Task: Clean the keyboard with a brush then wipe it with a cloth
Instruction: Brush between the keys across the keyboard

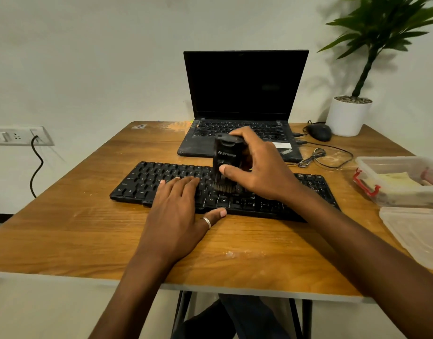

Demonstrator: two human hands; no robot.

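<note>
A black keyboard (pixel 147 182) lies across the middle of the wooden table (pixel 64 228). My right hand (pixel 262 167) grips a black brush (pixel 224 156) upright, its bristles pressed onto the keys near the keyboard's middle. My left hand (pixel 176 211) lies flat on the keyboard's front left part, fingers spread over the keys and thumb at the front edge, a ring on the thumb. A pale cloth (pixel 396 179) shows inside the plastic box at the right.
An open black laptop (pixel 242 94) stands behind the keyboard. A black mouse (pixel 319 132) with cables and a potted plant (pixel 348 116) sit at the back right. A clear plastic box (pixel 391 194) and its lid (pixel 416 236) lie at the right edge. A wall socket (pixel 15 135) is at left.
</note>
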